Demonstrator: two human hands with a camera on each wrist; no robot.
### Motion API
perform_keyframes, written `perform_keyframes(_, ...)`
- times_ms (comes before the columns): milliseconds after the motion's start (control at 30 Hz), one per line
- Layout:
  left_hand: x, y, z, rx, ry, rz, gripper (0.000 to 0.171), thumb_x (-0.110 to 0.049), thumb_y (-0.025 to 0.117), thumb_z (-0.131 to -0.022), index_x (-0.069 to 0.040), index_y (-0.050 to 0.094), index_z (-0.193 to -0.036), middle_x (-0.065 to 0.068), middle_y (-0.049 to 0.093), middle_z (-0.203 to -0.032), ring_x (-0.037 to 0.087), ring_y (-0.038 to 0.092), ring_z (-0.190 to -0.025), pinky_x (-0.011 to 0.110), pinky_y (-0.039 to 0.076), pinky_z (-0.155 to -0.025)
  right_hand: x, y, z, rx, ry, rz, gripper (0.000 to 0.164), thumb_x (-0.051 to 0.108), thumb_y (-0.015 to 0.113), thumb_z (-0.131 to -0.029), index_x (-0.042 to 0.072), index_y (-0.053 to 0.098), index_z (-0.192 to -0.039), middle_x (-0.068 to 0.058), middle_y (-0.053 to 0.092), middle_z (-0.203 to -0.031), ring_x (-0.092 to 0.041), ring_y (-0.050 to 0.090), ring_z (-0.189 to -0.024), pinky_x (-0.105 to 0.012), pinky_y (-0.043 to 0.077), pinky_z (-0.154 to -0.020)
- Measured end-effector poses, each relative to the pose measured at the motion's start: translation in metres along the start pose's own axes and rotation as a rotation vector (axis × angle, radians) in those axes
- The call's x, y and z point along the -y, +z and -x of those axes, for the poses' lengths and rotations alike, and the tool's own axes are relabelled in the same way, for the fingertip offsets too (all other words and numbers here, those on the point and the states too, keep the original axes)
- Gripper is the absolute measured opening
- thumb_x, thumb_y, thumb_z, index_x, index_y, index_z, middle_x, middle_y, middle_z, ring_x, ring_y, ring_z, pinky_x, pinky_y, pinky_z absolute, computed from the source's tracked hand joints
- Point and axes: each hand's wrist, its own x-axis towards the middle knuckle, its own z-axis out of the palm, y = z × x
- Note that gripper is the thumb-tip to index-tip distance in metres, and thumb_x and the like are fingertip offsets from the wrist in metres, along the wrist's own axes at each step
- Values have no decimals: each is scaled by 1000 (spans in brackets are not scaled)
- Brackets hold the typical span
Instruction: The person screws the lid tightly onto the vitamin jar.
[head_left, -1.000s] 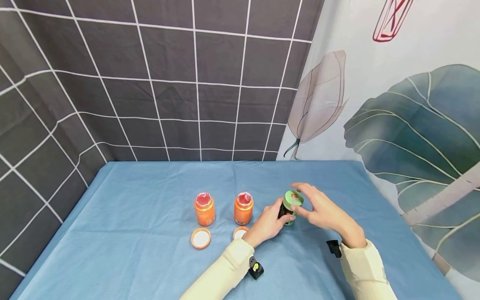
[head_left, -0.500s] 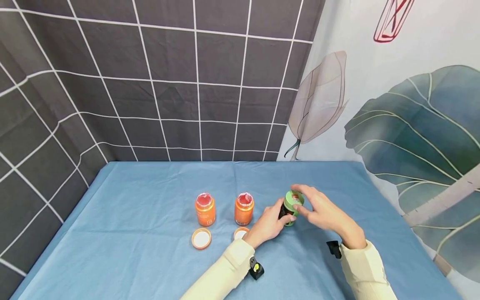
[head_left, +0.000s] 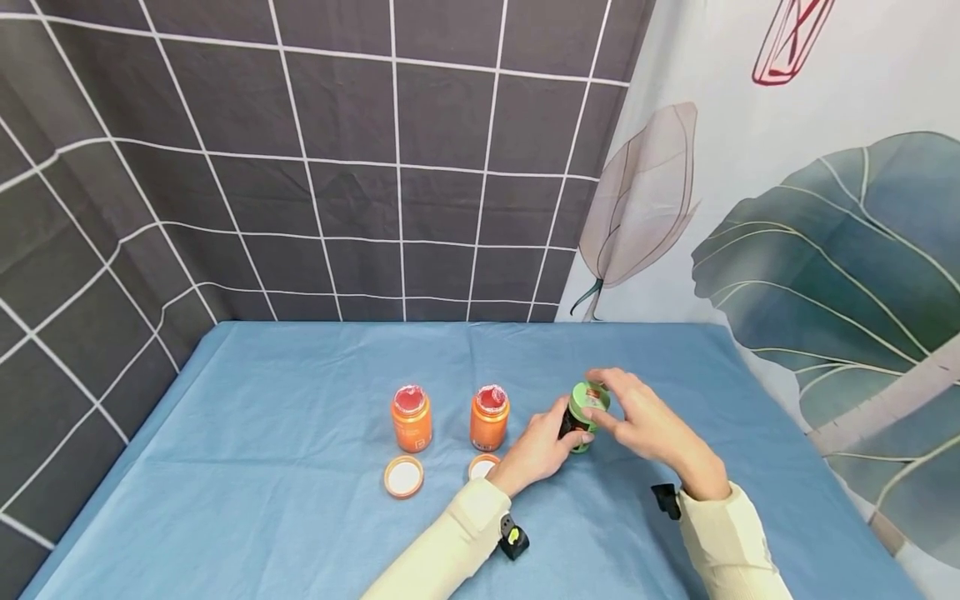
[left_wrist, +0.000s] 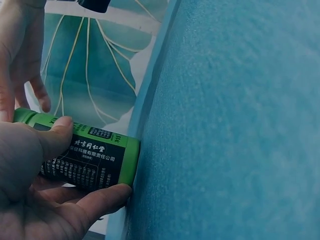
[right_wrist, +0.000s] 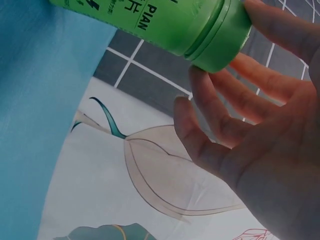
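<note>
On the blue cloth stands a green and black pill bottle [head_left: 577,427], in front of the person to the right. The left hand [head_left: 536,450] grips its body, thumb across the label and fingers beneath in the left wrist view. At its top the right hand [head_left: 647,425] pinches the green lid [right_wrist: 225,40] between thumb and fingertips. The lid sits on the bottle neck in the right wrist view. White print shows on the label [left_wrist: 90,155].
Two orange bottles, one at left [head_left: 412,425] and one nearer the hands [head_left: 489,423], stand uncapped with red, torn-edged mouths. An orange cap [head_left: 403,477] lies inside up before the first. Another cap [head_left: 482,467] is partly covered by the left wrist. A grey gridded curtain [head_left: 337,200] hangs behind.
Both hands stay at the green bottle with almost the same hold. The whole head view has shifted very slightly; the orange bottles and caps have not moved.
</note>
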Motion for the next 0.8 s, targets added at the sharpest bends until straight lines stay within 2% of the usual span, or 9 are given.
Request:
perform_keyframes(267, -2, -1, 0, 5, -22, 21, 50, -37, 57, -89, -22, 39, -133, 0, 58, -116, 5, 55, -97, 25, 45, -82, 0, 4, -1, -27, 43, 45, 42, 31, 65, -86, 7, 53, -117, -8, 54, -109, -25, 50, -97, -40, 41, -75)
perform_keyframes(533, -1, 0, 0, 10, -16, 0, 49, -37, 56, -89, -21, 40, -133, -1, 58, -118, 6, 55, -102, 27, 45, -86, 1, 1, 1, 8, 49, -3, 51, 40, 61, -87, 10, 48, -125, -9, 49, -124, -29, 44, -114, -49, 38, -89)
perform_keyframes(667, -1, 0, 0, 12, 2, -3, 49, -35, 55, -90, -20, 39, -133, 0, 59, -116, 5, 56, -97, 26, 46, -84, 1, -2, 3, 54, 20, -60, 55, 31, 62, -88, 12, 41, -135, -8, 43, -135, -29, 39, -124, -52, 31, -98)
perform_keyframes(800, 0, 0, 0, 1, 23, 0, 50, -35, 55, -90, -18, 39, -135, 2, 59, -116, 7, 56, -98, 26, 46, -83, 2, -5, 3, 71, -15, -90, 59, 16, 63, -86, 14, 36, -139, -6, 39, -139, -27, 38, -125, -52, 28, -100)
